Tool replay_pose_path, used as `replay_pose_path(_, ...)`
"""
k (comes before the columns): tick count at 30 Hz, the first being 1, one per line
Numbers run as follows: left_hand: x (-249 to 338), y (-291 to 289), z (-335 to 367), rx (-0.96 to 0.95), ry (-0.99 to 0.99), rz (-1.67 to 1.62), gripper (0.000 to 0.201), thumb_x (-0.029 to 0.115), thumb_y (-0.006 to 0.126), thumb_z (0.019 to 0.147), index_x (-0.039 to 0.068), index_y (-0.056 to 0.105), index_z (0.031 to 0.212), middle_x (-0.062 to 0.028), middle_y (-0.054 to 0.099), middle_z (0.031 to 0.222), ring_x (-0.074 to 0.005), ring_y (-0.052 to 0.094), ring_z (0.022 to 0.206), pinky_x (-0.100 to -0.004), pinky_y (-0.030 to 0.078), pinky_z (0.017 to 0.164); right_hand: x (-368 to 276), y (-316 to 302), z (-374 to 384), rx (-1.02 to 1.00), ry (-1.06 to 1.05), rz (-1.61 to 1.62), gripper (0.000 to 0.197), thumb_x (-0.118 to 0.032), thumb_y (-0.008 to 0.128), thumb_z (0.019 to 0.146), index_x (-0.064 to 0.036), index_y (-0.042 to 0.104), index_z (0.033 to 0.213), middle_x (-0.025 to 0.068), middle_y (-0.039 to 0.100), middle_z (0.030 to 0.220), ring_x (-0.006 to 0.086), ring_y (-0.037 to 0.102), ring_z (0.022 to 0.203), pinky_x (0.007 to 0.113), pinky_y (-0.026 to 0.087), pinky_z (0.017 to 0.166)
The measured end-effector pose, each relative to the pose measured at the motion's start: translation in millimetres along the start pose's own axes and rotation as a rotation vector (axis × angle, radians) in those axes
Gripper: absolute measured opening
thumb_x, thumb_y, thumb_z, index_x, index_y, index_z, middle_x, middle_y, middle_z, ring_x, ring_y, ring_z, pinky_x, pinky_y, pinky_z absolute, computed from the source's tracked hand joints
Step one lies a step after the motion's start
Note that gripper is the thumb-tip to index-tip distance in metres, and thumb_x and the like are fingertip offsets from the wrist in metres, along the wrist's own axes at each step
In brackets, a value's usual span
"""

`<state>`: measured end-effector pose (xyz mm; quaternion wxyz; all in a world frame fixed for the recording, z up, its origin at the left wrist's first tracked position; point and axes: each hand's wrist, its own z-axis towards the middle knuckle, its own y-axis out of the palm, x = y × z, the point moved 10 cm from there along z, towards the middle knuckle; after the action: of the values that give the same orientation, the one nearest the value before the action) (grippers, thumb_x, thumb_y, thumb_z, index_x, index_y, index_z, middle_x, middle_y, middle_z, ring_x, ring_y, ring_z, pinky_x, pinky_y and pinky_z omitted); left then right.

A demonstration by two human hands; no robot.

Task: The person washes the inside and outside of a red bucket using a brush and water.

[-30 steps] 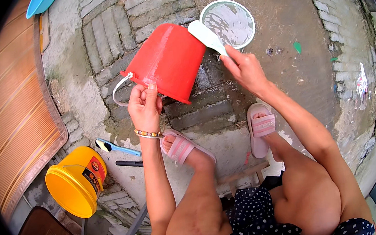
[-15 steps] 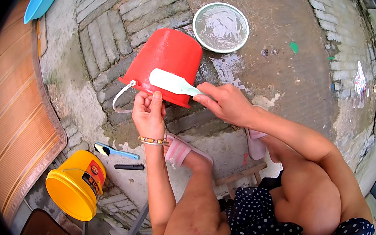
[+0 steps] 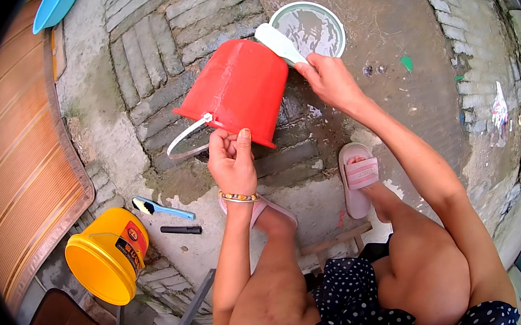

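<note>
A red bucket (image 3: 236,91) lies tipped over, its base pointing away and its mouth facing me. My left hand (image 3: 232,162) grips it by the near rim, thumb outside, beside the white carrying handle (image 3: 188,136). In my right hand (image 3: 332,84) is a white brush (image 3: 279,43), held by its pale handle. The brush head, flat back up, lies between the bucket's far right side and the near-left rim of a round basin (image 3: 342,37) of water. I cannot tell whether it touches either one, and its underside is hidden.
A blue brush (image 3: 173,210) and a black pen-like stick (image 3: 181,230) lie on the ground at left. Nearby stands a tilted yellow bucket (image 3: 100,264). A blue basin (image 3: 55,7) sits at the far left, beyond an orange-brown striped panel (image 3: 30,147). The brick paving is wet.
My right hand has moved the brush off the bucket's near side, away and right to the water basin. The bucket and my left hand have shifted slightly right.
</note>
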<state>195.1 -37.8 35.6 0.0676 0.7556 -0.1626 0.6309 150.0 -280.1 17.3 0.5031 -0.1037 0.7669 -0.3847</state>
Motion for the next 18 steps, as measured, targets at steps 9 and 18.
replay_pose_path(9,0.4,-16.2,-11.0,-0.108,0.054,0.309,0.024,0.009,0.064,0.084,0.000,0.050,0.102,-0.0014,0.056,0.080,-0.0041,0.050,0.066,-0.0166,0.039,0.050,59.5,-13.3,5.6,0.023,0.187,0.018,0.034,-0.024,0.052,0.089,0.0058,0.055,0.072,0.0251,0.055,0.064,0.0402,0.056,0.063,0.045,0.042,0.060)
replay_pose_path(18,-16.4,-32.8,7.2,0.136,-0.245,-0.242,0.026,0.020,0.056,0.090,0.008,0.050,0.068,0.0004,0.046,0.046,-0.0047,0.038,0.036,-0.0195,0.027,0.033,-55.4,45.6,-75.8,-0.140,-0.271,0.095,0.027,-0.026,0.052,0.091,-0.0034,0.050,0.076,0.0214,0.053,0.054,0.0420,0.055,0.054,0.050,0.042,0.048)
